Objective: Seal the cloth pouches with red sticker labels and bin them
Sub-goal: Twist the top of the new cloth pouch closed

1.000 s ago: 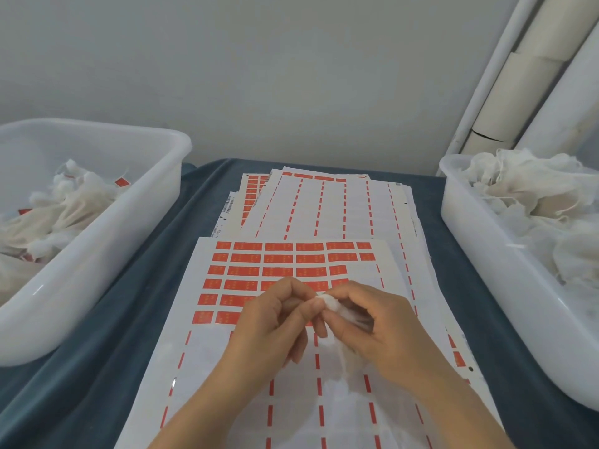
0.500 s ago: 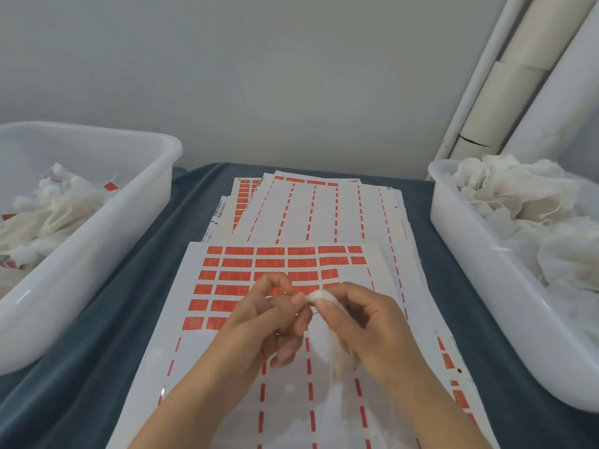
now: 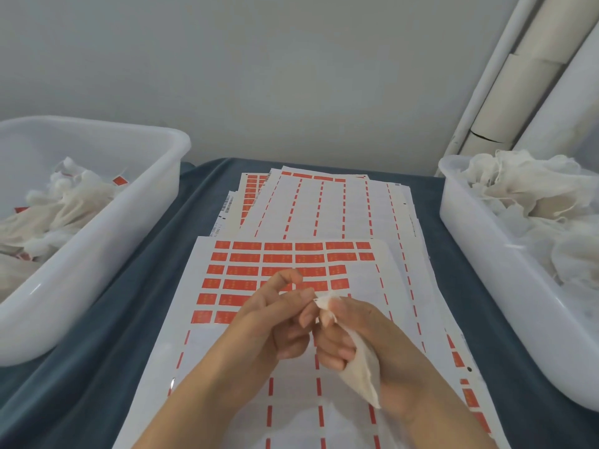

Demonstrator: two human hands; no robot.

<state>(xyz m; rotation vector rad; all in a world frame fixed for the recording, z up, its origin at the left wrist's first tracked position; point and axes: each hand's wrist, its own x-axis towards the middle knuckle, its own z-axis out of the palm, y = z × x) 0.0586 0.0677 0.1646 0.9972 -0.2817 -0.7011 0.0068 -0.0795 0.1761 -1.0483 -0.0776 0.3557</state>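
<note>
A small white cloth pouch [image 3: 359, 367] is held over the top sticker sheet [image 3: 275, 257], which has several rows of red labels. My right hand [image 3: 382, 345] grips the pouch, thumb and fingers curled round its gathered neck, and the body hangs out below the palm. My left hand [image 3: 265, 325] meets it from the left and pinches the tip of the neck with curled fingers, while the index finger stands lifted. No loose label shows between the fingers.
The left white bin [image 3: 97, 254] holds pouches with red labels [image 3: 64, 202]. The right white bin [image 3: 486, 254] is piled with plain cloth pouches [image 3: 525, 196]. More sticker sheets [image 3: 324, 202] lie fanned behind on the dark blue cloth. Cardboard tubes [image 3: 518, 76] lean at the back right.
The pouch has turned in my right hand, so its body now hangs out below the palm. My left index finger has lifted off the neck.
</note>
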